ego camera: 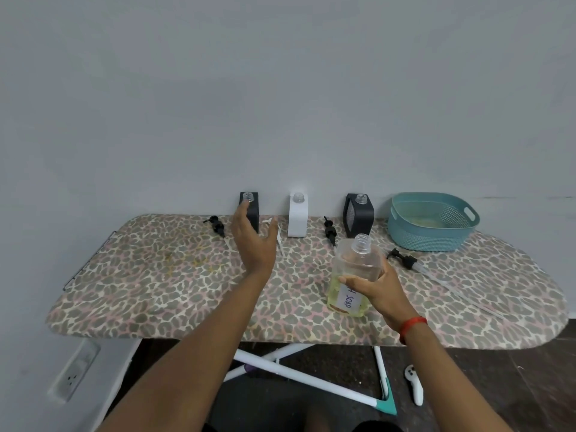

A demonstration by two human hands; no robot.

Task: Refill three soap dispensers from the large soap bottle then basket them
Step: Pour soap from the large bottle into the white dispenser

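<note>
Your right grip (378,288) is holding the uncapped large soap bottle (352,266) over the front of the ironing board (156,275). Your left grip (254,241) is hovering open-fingered by the left black dispenser (254,213) at the back; contact is unclear.

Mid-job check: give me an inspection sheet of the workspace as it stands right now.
Surface: ironing board, leopard-print cover, set against the wall.
Job's things: left black dispenser, white dispenser, right black dispenser upright along the far edge, necks open; left black pump, white pump, middle black pump, long-tubed pump lying loose; large soap bottle uncapped, part full; teal basket far right.
Clutter: nothing seen.
Grips: left hand open, at the left black dispenser, contact unclear; right hand holds the large soap bottle.
Cables: nothing seen.
Surroundings: plain wall; wall socket low left; white controller on the floor.
</note>
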